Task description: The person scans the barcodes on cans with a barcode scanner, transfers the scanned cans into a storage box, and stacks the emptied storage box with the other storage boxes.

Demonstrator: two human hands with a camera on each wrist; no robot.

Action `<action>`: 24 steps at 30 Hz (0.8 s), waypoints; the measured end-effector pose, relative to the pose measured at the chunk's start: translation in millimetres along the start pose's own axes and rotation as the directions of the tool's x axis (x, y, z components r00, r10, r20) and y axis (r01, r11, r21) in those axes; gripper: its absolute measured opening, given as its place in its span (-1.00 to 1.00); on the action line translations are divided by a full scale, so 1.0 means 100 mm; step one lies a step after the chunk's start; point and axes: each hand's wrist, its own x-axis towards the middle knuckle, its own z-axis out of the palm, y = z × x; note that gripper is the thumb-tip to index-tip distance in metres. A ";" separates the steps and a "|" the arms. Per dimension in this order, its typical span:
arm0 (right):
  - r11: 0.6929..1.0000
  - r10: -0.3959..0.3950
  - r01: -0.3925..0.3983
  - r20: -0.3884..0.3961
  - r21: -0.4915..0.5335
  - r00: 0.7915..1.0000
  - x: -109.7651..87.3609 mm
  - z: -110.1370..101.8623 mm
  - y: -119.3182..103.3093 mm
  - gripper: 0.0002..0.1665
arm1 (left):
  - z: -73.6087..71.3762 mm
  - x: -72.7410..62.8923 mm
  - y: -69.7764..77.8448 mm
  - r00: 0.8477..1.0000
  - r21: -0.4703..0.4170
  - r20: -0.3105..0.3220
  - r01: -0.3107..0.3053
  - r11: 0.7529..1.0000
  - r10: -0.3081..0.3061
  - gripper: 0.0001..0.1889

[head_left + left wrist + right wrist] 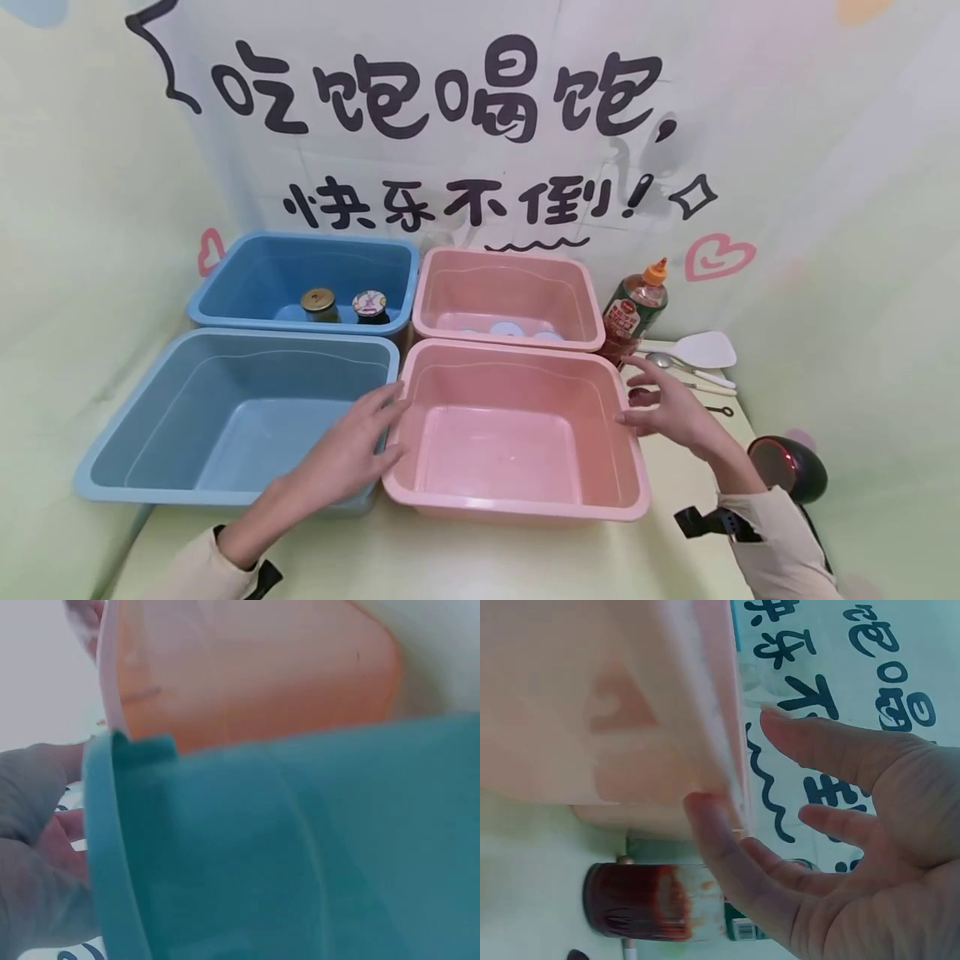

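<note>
A pink plastic basin (517, 506) stands at the front, with nothing seen inside it. Over its left rim, beside the front blue basin (168, 494), my left hand (348, 450) hovers with fingers loosely spread; in the left wrist view that hand (41, 847) is partly behind the blue rim. At the pink basin's right rim is my right hand (669, 408), thumb and fingers apart. In the right wrist view an index fingertip (705, 806) of it lies at the rim; whether it touches cannot be told. Neither hand grips anything.
A back blue basin (300, 239) contains two lidded jars (320, 305). In the back pink basin (510, 256) are several pale round things (506, 329). A red sauce bottle (636, 310), white spatula (705, 350) and spoon (660, 360) are at right, near a black rounded device (798, 471).
</note>
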 end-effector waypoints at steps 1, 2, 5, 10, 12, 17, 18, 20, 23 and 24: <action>0.999 0.022 -0.023 0.008 0.030 1.000 -0.03 0.02 0.03 0.11 | -0.02 0.02 -0.02 1.000 -0.008 0.005 0.007 1.000 -0.007 -0.40; 0.998 0.038 -0.039 0.013 0.056 0.999 -0.06 0.04 0.05 0.14 | -0.04 0.04 -0.03 1.000 -0.014 0.011 0.013 1.000 -0.013 -0.42; 0.991 0.069 -0.074 0.043 0.115 0.997 -0.13 0.09 0.13 0.19 | -0.09 0.11 -0.06 0.999 -0.032 0.029 0.032 0.999 -0.031 -0.45; 0.982 0.059 -0.068 0.059 0.177 0.997 -0.19 0.16 0.21 0.21 | -0.17 0.24 -0.05 0.993 -0.104 0.108 0.067 0.992 -0.056 -0.46; 0.982 0.053 -0.060 0.041 0.180 0.998 -0.20 0.18 0.23 0.21 | -0.20 0.30 -0.06 0.987 -0.143 0.149 0.086 0.986 -0.064 -0.45; 0.989 0.039 -0.038 -0.005 0.146 0.999 -0.23 0.18 0.26 0.16 | -0.24 0.44 -0.06 0.975 -0.232 0.209 0.120 0.965 -0.071 -0.45; 0.990 0.033 -0.031 -0.007 0.138 0.999 -0.24 0.17 0.27 0.15 | -0.24 0.46 -0.05 0.973 -0.249 0.218 0.129 0.960 -0.074 -0.45; 0.992 0.025 -0.024 -0.002 0.127 1.000 -0.25 0.14 0.28 0.13 | -0.23 0.48 -0.03 0.968 -0.287 0.235 0.152 0.946 -0.084 -0.44; 0.993 0.010 -0.012 0.018 0.116 1.000 -0.27 0.09 0.30 0.10 | -0.20 0.49 0.02 0.963 -0.373 0.253 0.186 0.909 -0.094 -0.41; 0.993 0.012 -0.014 0.022 0.114 1.000 -0.27 0.07 0.30 0.09 | -0.18 0.49 0.03 0.960 -0.409 0.259 0.207 0.889 -0.104 -0.40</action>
